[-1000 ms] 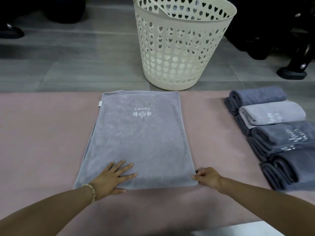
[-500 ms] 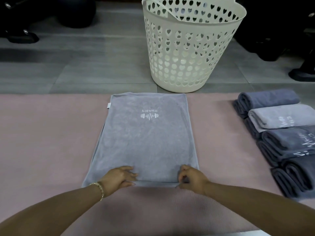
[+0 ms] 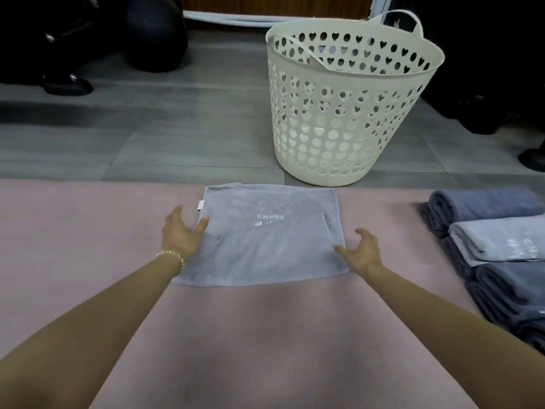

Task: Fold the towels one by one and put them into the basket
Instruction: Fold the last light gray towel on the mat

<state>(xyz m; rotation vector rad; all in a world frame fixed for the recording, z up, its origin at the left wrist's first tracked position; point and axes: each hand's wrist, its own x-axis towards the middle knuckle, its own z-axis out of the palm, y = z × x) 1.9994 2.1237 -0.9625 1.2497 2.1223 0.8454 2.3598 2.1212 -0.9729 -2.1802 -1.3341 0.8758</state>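
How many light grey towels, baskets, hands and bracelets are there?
Light grey towels: 2, flat towel and piled towel
Basket: 1
Hands: 2, left hand and right hand
Bracelet: 1
Total: 6

One basket, one flat towel, one towel stack, two hands.

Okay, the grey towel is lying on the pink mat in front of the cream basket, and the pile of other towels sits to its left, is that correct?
Not quite. The head view shows the pile of other towels to the right of the grey towel, not its left. The rest holds: it lies on the pink mat in front of the cream basket.
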